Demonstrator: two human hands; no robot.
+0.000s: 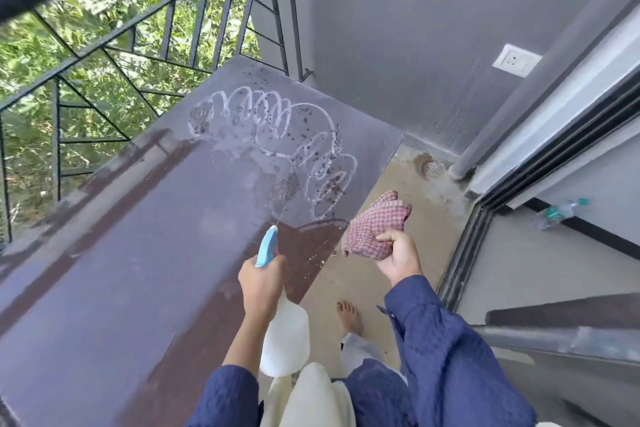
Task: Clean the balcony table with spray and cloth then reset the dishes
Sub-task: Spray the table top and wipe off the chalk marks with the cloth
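Sleeves: dark blue sleeves [450, 357] enter at 6 o'clock, both forearms reaching toward 12.
Spray bottle: white body with a blue trigger head [285, 340], at 6 o'clock over the near edge of the tabletop [138, 236]. The nozzle aims toward 12–1 and a thin jet leaves it.
Left hand: left hand [261, 282] is wrapped tight round the bottle neck, wrist straight and knuckles up. The trigger finger is hidden.
Bottle handling: rigid plastic; fill level can't be read, so weight is uncertain. The neck looks like the sound hold, though likely slick once wet.
Cloth: pink checked cloth [375, 225], bunched, at 3 o'clock of the bottle. It is held in the air beyond the tabletop edge, over the floor.
Right hand: right hand [398, 253] is fisted on the cloth's lower end and raised. The hands are well apart.
Cloth handling: soft, limp and light; judged to wipe better spread flat under the palm.
Foam: white foam loops [277, 135] among dark specks at the far end, 12 o'clock.
Dishes: none in view.
Surroundings: railing [104, 55] at 10 o'clock, floor drain [432, 168] at 2.
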